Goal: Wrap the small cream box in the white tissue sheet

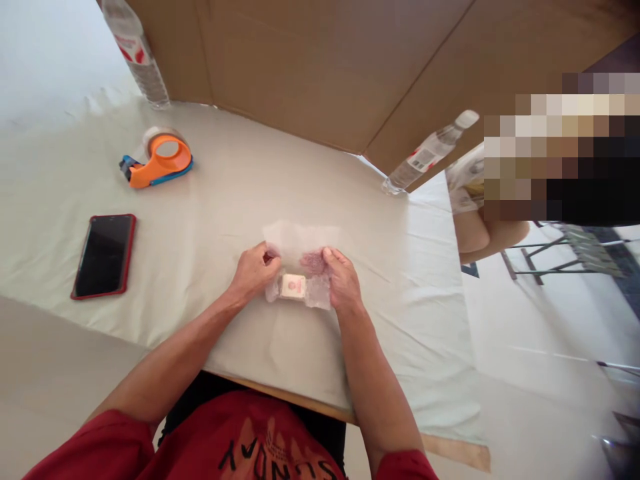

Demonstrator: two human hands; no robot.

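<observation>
A small pale box (293, 287) with a reddish print lies on a sheet of clear bubble wrap (319, 293) near the front of the cloth-covered table. My left hand (256, 270) pinches the wrap's left side, its fingers curled just above and left of the box. At the right edge of the wrap, my right hand (341, 275) grips the sheet, thumb on top and the other fingers partly seen through the plastic. The far part of the wrap spreads flat beyond both hands. Neither hand visibly touches the box.
An orange and blue tape dispenser (163, 160) and a red-cased phone (104, 256) lie on the left. Two water bottles (137, 57) (429, 153) stand by a brown cardboard partition (300, 67). Beyond the table's right edge are a person, partly pixelated, and a folding stool (590, 250).
</observation>
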